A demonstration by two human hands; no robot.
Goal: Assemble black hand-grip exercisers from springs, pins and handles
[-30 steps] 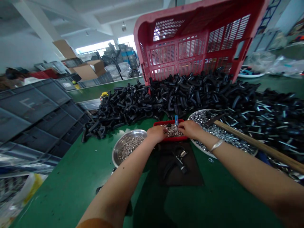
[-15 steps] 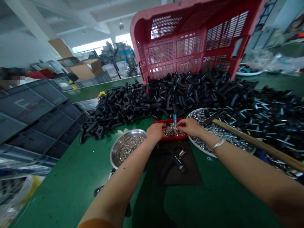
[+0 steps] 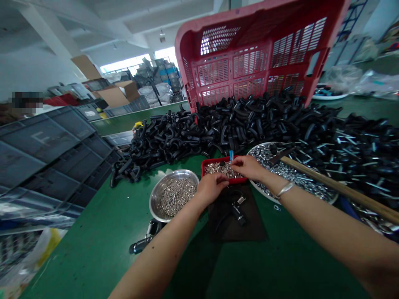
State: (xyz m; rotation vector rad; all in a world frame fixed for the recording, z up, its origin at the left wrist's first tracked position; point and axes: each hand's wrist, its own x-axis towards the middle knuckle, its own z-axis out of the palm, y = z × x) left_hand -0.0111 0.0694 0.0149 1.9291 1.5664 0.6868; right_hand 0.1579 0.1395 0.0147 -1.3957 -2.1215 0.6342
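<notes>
The small red tray (image 3: 203,168) is sitting on the green tabletop (image 3: 93,249) at the far edge of a dark mat (image 3: 224,232). It is holding a shallow layer of small silver metal pieces (image 3: 218,168), and a small blue item (image 3: 231,155) is standing up at its back rim. The right hand (image 3: 247,167) is reaching over the tray from the right, its fingers (image 3: 234,162) curving down with their tips at the pieces; I cannot tell whether they are pinching one. The left hand (image 3: 212,187) is curling half closed at the tray's near edge, and nothing is clearly showing in its grip. Both hands are working low and close together, directly around the tray.

Just left of them, a steel bowl (image 3: 152,203) is holding silver rings (image 3: 176,197). To the right, a large round plate (image 3: 257,187) is carrying silver washers (image 3: 289,172), with a wooden-handled tool (image 3: 336,187) lying across it. On the mat, a black curved handle with a spring (image 3: 238,211) is lying below the tray. Behind everything, a heap of black curved parts (image 3: 168,139) is spreading across the tabletop, and a tilted red plastic crate (image 3: 249,70) is leaning above it.
</notes>
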